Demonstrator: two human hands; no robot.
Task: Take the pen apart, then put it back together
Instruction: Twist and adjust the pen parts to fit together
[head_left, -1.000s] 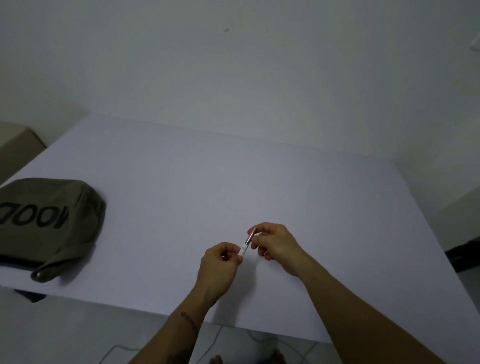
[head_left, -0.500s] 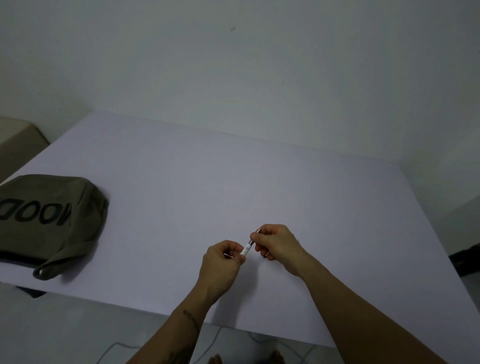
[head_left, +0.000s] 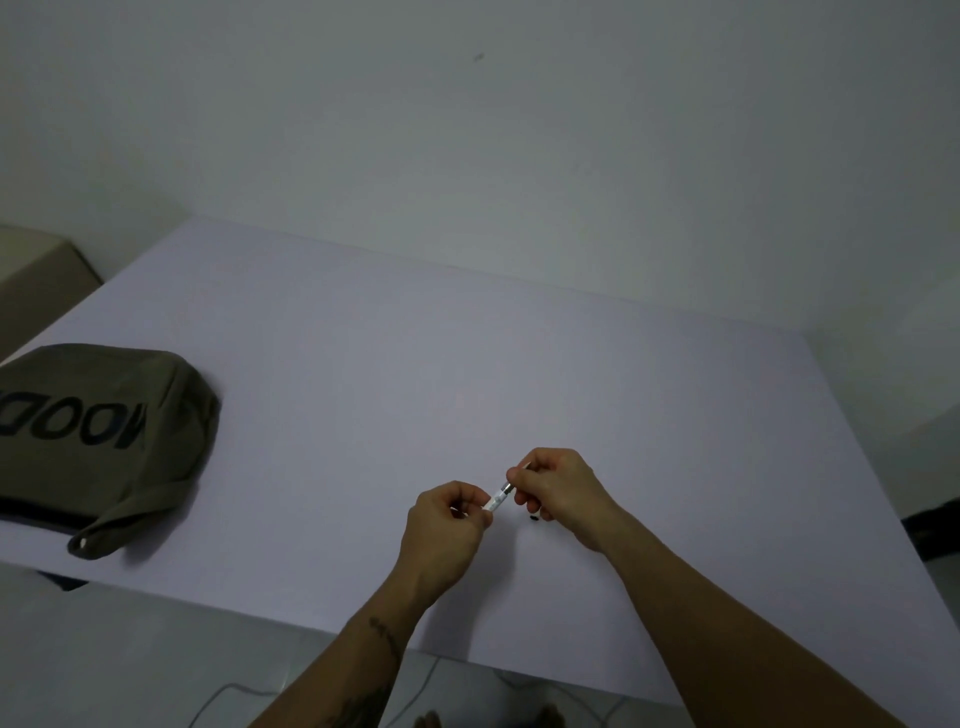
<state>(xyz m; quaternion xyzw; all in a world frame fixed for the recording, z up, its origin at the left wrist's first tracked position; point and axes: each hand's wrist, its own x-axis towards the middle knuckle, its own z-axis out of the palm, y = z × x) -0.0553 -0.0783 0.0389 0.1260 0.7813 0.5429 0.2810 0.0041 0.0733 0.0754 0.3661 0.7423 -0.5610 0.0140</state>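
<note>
A slim pen (head_left: 500, 494) with a white barrel and a silver band spans the gap between my two hands, just above the pale table (head_left: 467, 374). My left hand (head_left: 445, 525) pinches its lower white end. My right hand (head_left: 558, 491) grips its upper end, with the tip poking out past the fingers. A tiny dark piece (head_left: 533, 517) shows just below my right hand; I cannot tell whether it lies on the table or is held. Most of the pen is hidden inside my fingers.
An olive fabric bag (head_left: 98, 441) with dark lettering lies at the table's left edge, its strap loop hanging toward the front. The near table edge runs just below my wrists. A beige box (head_left: 36, 275) stands beyond the table's left side.
The hands stay together on the pen and have barely shifted. A small dark piece now shows below my right hand.
</note>
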